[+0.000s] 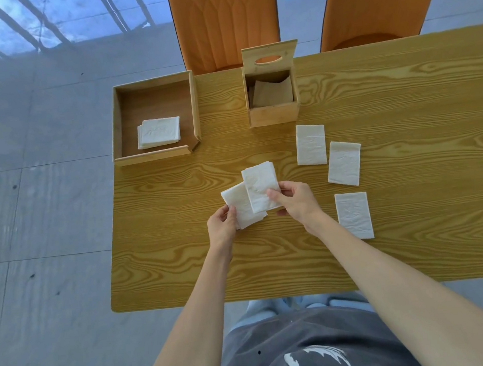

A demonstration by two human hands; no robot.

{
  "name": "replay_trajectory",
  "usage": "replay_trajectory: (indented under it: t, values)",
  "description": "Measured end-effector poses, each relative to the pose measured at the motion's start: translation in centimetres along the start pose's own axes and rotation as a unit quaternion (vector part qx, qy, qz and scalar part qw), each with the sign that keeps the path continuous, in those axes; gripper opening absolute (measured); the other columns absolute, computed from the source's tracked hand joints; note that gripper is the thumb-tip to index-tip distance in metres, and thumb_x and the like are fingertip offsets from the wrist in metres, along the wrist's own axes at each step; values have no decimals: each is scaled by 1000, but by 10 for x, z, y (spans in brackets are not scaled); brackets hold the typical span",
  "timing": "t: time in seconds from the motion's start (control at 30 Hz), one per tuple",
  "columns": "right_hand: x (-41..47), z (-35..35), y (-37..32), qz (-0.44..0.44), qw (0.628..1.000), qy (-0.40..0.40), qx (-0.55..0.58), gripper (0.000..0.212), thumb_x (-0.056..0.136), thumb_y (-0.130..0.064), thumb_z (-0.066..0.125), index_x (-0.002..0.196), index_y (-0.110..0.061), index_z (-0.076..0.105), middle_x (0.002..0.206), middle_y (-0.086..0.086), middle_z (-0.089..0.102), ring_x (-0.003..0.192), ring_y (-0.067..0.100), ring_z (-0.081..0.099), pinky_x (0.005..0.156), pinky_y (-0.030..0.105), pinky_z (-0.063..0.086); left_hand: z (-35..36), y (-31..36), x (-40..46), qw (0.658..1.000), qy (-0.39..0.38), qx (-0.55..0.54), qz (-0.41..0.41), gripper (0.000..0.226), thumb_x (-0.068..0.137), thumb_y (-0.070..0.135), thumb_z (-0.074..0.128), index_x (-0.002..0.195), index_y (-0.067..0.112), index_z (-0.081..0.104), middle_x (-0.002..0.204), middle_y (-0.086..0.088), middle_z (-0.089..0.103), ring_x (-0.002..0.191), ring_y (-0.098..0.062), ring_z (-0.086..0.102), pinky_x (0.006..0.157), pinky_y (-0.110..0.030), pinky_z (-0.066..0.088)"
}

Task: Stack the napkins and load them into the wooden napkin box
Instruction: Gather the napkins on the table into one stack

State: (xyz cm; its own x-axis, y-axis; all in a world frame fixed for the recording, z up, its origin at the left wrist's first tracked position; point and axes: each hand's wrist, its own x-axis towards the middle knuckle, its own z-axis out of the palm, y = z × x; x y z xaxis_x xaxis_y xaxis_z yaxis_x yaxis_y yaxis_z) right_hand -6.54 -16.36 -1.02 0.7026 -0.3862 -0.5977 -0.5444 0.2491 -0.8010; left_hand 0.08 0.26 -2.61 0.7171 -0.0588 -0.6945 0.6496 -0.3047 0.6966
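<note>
Holding 2 napkin bundles above the desk [272,263], you have the left hand [221,221] pinching the lower napkin bundle [241,203] at its near corner, and the right hand [295,199] closed on the upper napkin bundle [260,185], thumb on top. The 2 overlap at an angle, edges not squared. That is the risk: press them together like this and the stack goes crooked, and a crooked stack may catch on the walls of the upright napkin box [273,111], which looks narrow and already has something brownish inside. A light pinch on soft paper could also let sheets fan out or slide.

3 loose napkins lie to your right, well apart from the box: the far one [310,144], the middle one [344,163] and the near one [354,215]. A small white pile [159,131] sits in the open wooden tray [157,158] at the left. Reaching across for those with full hands could nudge them out of line.
</note>
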Motion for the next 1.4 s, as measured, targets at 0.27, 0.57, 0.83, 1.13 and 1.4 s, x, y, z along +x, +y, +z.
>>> replay_trajectory:
  t: [0.27,0.57,0.83,1.13,1.4]
  values:
    - [4,22,18,20,997,-35,-66,18,94,-23,66,109,-14,71,98,5,74,84,16,67,58,27,54,2,3,-2,997,-47,-40,-37,29,100,36,52,98,13,71,98,-7,75,85,-19,71,75,-33,58]
    - [6,27,29,5,978,55,-201,17,87,-32,71,94,-18,76,88,-4,74,85,18,70,74,46,60,9,0,-11,997,-71,-40,-2,19,85,17,75,101,13,65,98,-8,74,90,-22,72,81,-35,58]
    - [-8,22,26,-25,932,130,-338,34,88,-43,67,113,-19,68,107,0,71,97,20,66,68,30,49,19,-4,-11,997,-73,-8,-2,17,89,16,71,105,10,68,97,-6,74,92,-24,71,82,-38,58]
    - [-37,-49,34,3,903,308,-299,26,96,-35,60,115,-19,67,113,3,67,97,23,65,71,32,50,48,-9,-25,993,-115,2,-10,26,92,14,67,116,5,63,95,-3,72,85,-17,69,71,-30,57]
    - [-64,-98,53,136,871,379,-282,58,90,-37,68,138,-12,49,135,13,52,118,31,55,84,39,47,71,-16,-37,988,-148,27,-15,32,93,17,66,124,14,57,108,-9,73,93,-23,71,68,-31,56]
